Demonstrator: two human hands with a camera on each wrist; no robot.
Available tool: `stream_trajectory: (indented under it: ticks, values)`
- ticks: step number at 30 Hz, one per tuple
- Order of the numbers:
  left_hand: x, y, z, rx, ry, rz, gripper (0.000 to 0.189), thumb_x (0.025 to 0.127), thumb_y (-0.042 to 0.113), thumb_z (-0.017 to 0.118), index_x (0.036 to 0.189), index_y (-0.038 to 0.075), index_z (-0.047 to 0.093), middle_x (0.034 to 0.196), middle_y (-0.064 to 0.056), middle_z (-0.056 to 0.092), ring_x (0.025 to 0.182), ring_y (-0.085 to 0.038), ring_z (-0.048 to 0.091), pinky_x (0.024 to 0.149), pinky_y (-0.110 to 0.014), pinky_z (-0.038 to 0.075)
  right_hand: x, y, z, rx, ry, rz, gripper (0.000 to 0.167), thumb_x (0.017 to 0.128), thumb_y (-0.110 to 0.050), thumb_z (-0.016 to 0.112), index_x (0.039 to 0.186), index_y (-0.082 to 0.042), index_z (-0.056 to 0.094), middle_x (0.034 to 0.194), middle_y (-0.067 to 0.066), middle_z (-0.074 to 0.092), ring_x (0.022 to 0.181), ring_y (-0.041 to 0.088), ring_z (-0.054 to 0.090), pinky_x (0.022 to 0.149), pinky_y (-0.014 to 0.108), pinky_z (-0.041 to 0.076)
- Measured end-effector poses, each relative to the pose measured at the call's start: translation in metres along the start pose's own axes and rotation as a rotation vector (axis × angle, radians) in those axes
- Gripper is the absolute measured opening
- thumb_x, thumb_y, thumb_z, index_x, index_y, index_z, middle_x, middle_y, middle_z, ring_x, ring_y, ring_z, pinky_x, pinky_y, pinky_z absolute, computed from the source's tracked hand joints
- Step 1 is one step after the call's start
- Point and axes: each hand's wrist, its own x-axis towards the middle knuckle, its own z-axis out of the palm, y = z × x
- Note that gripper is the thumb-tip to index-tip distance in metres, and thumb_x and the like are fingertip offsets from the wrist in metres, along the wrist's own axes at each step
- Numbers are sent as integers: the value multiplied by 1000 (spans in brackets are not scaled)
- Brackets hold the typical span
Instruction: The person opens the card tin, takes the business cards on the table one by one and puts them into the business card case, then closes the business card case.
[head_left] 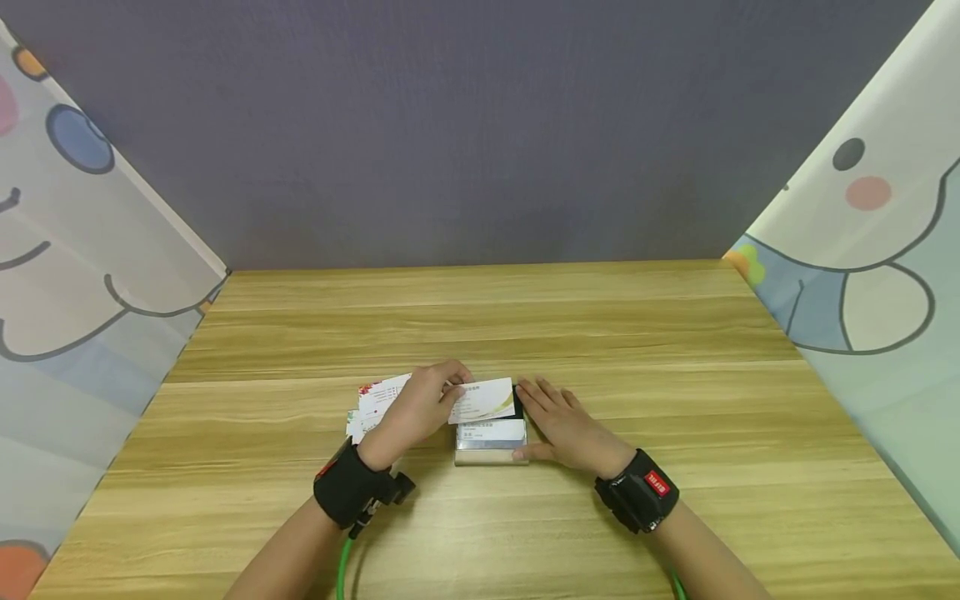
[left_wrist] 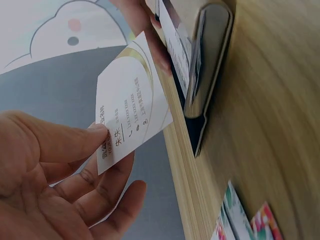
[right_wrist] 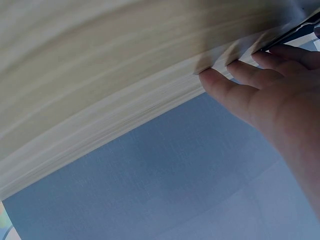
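My left hand (head_left: 422, 407) pinches a white business card (head_left: 487, 400) between thumb and fingers. In the left wrist view this card (left_wrist: 132, 97) shows printed lines and a gold curve. It is held over the back part of a card case (head_left: 491, 457), which lies on the table with its black lid part folded back. More cards (head_left: 487, 432) sit inside the case. Along the case's right side rests my right hand (head_left: 570, 429), its fingers extended and the thumb at the front right corner. Its fingertips touch down on the table in the right wrist view.
Left of the case, partly under my left forearm and hand, lie white cards (head_left: 382, 395) with red and green floral print. The wooden table (head_left: 480, 325) ends at a dark grey panel (head_left: 480, 133) at the back. Cartoon-printed sheets (head_left: 862, 275) flank both sides.
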Motion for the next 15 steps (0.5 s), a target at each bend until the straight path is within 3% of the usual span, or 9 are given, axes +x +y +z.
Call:
stream_trajectory:
  ticks: [9,15]
  values:
    - [3,2,8,-7,-44,54,14,85,0,60,95,10,63,88,-4,65,82,-17,62,67,-27,49,-1,-1,-1,4,-8,8,90,81,-57,52,143,1,22,152,15,16,139,38,13,105,59,20]
    - [2,4,8,-11,-84,44,14,86,0,58,96,9,63,89,-5,65,79,-15,61,66,-27,47,-1,-1,-2,-3,-4,4,90,81,-56,54,143,1,23,152,15,16,139,38,13,105,59,20]
